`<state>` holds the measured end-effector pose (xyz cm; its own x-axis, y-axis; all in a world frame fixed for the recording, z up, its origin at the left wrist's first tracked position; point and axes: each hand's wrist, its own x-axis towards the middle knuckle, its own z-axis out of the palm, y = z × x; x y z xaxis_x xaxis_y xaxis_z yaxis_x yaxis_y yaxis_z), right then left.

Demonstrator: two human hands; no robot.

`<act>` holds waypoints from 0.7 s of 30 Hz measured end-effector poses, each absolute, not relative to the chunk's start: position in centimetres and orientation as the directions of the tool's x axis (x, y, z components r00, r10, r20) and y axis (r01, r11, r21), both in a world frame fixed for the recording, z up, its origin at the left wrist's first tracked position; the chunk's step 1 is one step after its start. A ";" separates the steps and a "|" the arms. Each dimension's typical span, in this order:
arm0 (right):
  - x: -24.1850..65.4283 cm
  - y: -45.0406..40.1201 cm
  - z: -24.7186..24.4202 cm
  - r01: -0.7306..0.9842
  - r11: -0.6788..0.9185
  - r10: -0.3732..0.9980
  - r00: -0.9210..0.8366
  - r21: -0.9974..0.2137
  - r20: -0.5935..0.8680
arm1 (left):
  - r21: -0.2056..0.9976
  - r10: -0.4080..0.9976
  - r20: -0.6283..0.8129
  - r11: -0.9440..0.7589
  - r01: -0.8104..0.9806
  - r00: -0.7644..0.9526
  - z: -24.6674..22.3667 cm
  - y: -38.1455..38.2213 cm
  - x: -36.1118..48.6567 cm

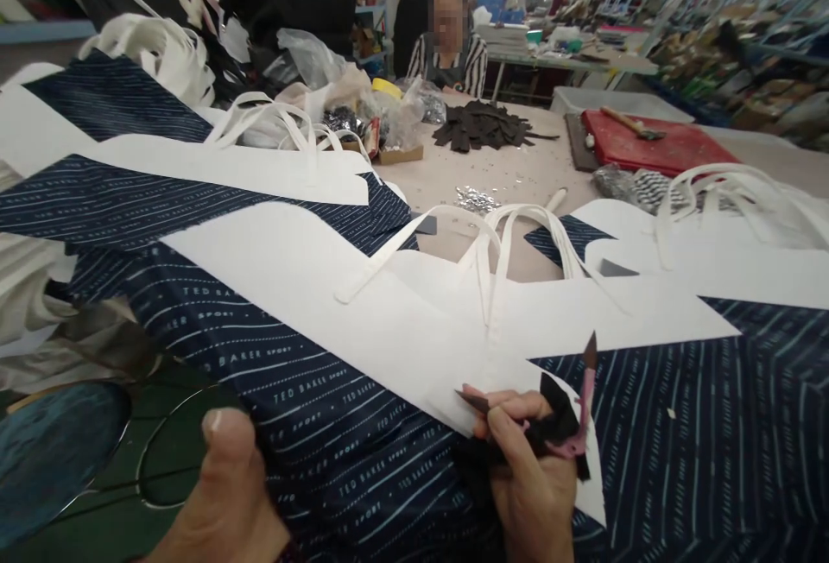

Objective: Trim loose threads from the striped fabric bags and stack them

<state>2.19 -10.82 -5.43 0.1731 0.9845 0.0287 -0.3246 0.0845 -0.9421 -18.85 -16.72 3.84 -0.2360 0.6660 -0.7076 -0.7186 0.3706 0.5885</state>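
Observation:
My right hand [528,459] is closed round a pair of snips [585,399] with pink and black on the handle. Two dark pointed tips stick out, one to the left over a white panel and one upward. That white panel [401,330] with a rounded end lies on navy striped fabric [363,451] printed with lettering. White straps [496,269] loop up from the panels. At lower left my left hand [224,494] is beside the fabric's edge, thumb pointing up; its other fingers are hidden.
Across the table [518,174] a person [446,53] in striped sleeves faces me. Dark strips [485,125] lie in a pile, with small shiny bits [477,199] nearer. A hammer [625,123] rests on a red board [667,148]. A blue round stool [61,451] stands lower left.

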 end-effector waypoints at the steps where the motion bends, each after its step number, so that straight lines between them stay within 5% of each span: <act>1: 2.2 -10.8 -5.4 -0.318 0.082 0.986 0.167 -0.945 0.030 | 0.590 0.664 -0.710 0.376 -0.715 -0.237 3.5 -16.5 -18.9; 8: 0.8 -11.5 -5.0 -0.175 0.040 0.975 0.221 -0.984 0.000 | 0.482 0.436 -0.870 0.648 -0.589 -0.232 1.8 -13.2 -18.4; 13: -1.9 -12.7 -4.6 -0.050 0.057 0.974 0.221 -0.997 0.045 | 0.580 0.529 -0.801 0.566 -0.586 -0.282 1.3 -14.0 -18.1; 21: -3.9 -13.0 -3.9 0.081 0.147 0.943 0.289 -0.986 0.165 | 0.401 0.452 -0.882 0.568 -0.719 -0.136 0.5 -13.9 -18.7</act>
<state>-3.87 -12.96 -3.87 0.2894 0.9430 0.1645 0.0811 0.1471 -0.9858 -18.74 -13.90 0.46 -0.1355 0.4517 -0.8818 -0.7185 0.5680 0.4014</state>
